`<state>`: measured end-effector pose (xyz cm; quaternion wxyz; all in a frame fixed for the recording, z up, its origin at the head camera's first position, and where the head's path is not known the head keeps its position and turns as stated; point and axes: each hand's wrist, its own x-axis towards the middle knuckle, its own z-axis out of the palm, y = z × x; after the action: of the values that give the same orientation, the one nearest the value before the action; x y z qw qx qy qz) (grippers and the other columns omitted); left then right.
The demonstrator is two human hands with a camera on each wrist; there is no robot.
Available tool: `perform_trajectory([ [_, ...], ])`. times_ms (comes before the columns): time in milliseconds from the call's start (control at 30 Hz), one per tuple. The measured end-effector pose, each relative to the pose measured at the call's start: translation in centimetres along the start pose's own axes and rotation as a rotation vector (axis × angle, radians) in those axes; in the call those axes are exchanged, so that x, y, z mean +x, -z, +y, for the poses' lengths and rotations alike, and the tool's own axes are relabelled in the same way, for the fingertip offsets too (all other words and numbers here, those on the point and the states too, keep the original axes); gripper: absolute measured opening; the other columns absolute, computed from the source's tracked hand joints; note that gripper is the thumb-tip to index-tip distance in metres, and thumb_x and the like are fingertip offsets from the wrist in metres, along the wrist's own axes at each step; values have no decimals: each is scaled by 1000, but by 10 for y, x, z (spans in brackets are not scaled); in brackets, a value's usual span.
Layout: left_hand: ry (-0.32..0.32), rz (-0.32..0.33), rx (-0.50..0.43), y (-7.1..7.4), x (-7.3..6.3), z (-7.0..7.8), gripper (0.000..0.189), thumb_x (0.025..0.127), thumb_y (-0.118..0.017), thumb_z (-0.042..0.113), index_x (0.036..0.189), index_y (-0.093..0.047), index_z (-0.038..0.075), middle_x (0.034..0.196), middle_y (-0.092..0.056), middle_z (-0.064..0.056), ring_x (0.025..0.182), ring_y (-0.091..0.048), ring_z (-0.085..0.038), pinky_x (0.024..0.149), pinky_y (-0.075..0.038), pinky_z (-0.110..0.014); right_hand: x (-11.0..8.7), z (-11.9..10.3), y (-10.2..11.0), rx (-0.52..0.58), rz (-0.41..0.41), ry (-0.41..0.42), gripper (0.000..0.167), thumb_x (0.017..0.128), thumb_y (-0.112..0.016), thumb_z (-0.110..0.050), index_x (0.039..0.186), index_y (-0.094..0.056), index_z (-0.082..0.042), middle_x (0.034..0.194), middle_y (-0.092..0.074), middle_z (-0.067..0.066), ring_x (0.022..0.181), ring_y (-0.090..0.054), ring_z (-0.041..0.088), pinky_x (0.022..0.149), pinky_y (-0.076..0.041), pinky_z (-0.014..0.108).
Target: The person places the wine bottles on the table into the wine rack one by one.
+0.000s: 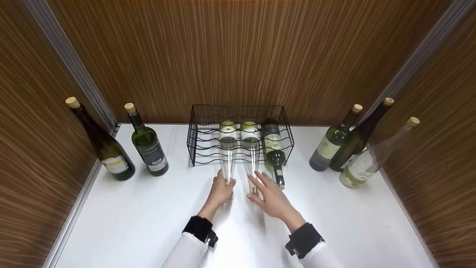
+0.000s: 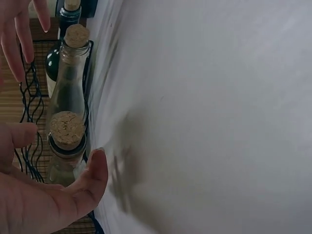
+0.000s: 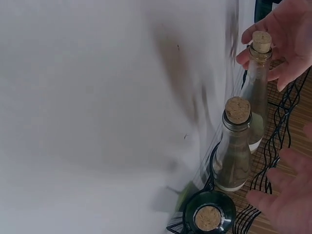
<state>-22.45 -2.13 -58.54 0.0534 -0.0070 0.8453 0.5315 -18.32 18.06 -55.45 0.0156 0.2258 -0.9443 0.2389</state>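
A black wire rack [image 1: 193, 149] holds three corked wine bottles lying with their necks toward me. My left hand [image 1: 220, 191] is at the neck of the left clear bottle [image 1: 228, 156], thumb and fingers spread loosely on either side. In the left wrist view, a gap shows between the fingertips and this bottle's cork [image 2: 67, 129]. My right hand [image 1: 273, 199] reaches over the neck of the middle clear bottle [image 1: 253, 158], its fingers stretched out. From the right wrist, those fingers show beside the clear bottle [image 3: 234, 161]. The dark green bottle [image 1: 275, 156] lies rightmost in the rack.
Left of the rack stand a tall dark bottle [image 1: 108, 149] and a green bottle [image 1: 148, 149]. On the right stand a green bottle [image 1: 331, 143], a dark bottle [image 1: 359, 137] and a clear bottle [image 1: 366, 163]. Wood-patterned panels [image 1: 238, 56] enclose the white table [image 1: 148, 216].
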Motion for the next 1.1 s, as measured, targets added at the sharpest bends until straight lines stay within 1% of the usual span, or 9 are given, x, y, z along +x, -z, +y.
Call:
perform_trajectory([
  [100, 7, 13, 53, 2, -5, 4, 73, 97, -61, 20, 151, -20, -6, 122, -40, -29, 106, -55, -39, 94, -47, -52, -2, 2, 3, -6, 7, -14, 65, 98, -55, -48, 153, -37, -19, 156, -32, 16, 141, -26, 42, 105, -26, 69],
  [267, -17, 22, 114, 5, -12, 11, 78, 95, -65, 27, 152, -21, -4, 132, -33, -32, 117, -49, -44, 99, -43, -52, -6, 7, 7, 9, 27, -37, 68, 97, -58, -47, 154, -35, -20, 155, -32, 16, 141, -26, 42, 109, -24, 64],
  [500, -44, -68, 200, 6, -25, 19, 84, 97, -58, 48, 156, -17, 5, 150, -18, -33, 131, -37, -48, 100, -42, -55, -13, 15, 11, 34, 61, -70, 71, 94, -63, -45, 154, -35, -17, 156, -31, 16, 141, -27, 42, 112, -23, 60],
  [600, -73, -82, 232, 6, -29, 21, 83, 97, -55, 52, 156, -19, 4, 152, -14, -33, 130, -38, -51, 100, -40, -58, -17, 19, 14, 49, 79, -93, 70, 95, -62, -44, 153, -36, -16, 156, -31, 17, 141, -27, 43, 111, -24, 61],
  [700, -93, -86, 262, 5, -33, 23, 82, 97, -52, 54, 155, -23, 3, 153, -13, -33, 132, -34, -52, 104, -35, -60, -20, 25, 17, 67, 95, -105, 68, 97, -60, -43, 153, -36, -14, 156, -30, 19, 141, -26, 44, 111, -23, 62],
  [867, -122, -113, 317, 2, -39, 27, 81, 98, -47, 58, 155, -25, 4, 155, -11, -33, 142, -16, -49, 110, -22, -64, -26, 37, 25, 117, 127, -130, 69, 95, -64, -39, 152, -37, -11, 155, -30, 20, 141, -27, 41, 111, -24, 61],
  [967, -135, -132, 327, 0, -42, 29, 82, 97, -45, 61, 155, -25, 6, 155, -9, -34, 144, -9, -48, 111, -17, -65, -31, 45, 31, 130, 142, -168, 73, 94, -65, -41, 154, -35, -13, 156, -29, 17, 142, -26, 40, 111, -24, 61],
  [1033, -137, -142, 322, -1, -45, 31, 83, 97, -43, 63, 156, -25, 8, 156, -8, -33, 144, -8, -48, 112, -16, -64, -34, 51, 35, 139, 151, -199, 75, 94, -64, -45, 154, -33, -14, 157, -28, 16, 143, -24, 40, 111, -22, 61],
  [1100, -139, -151, 308, -2, -48, 33, 83, 96, -42, 64, 156, -25, 9, 157, -8, -32, 142, -12, -50, 112, -17, -64, -38, 58, 39, 157, 161, -232, 76, 95, -62, -47, 155, -31, -15, 158, -26, 16, 143, -22, 40, 112, -20, 62],
])
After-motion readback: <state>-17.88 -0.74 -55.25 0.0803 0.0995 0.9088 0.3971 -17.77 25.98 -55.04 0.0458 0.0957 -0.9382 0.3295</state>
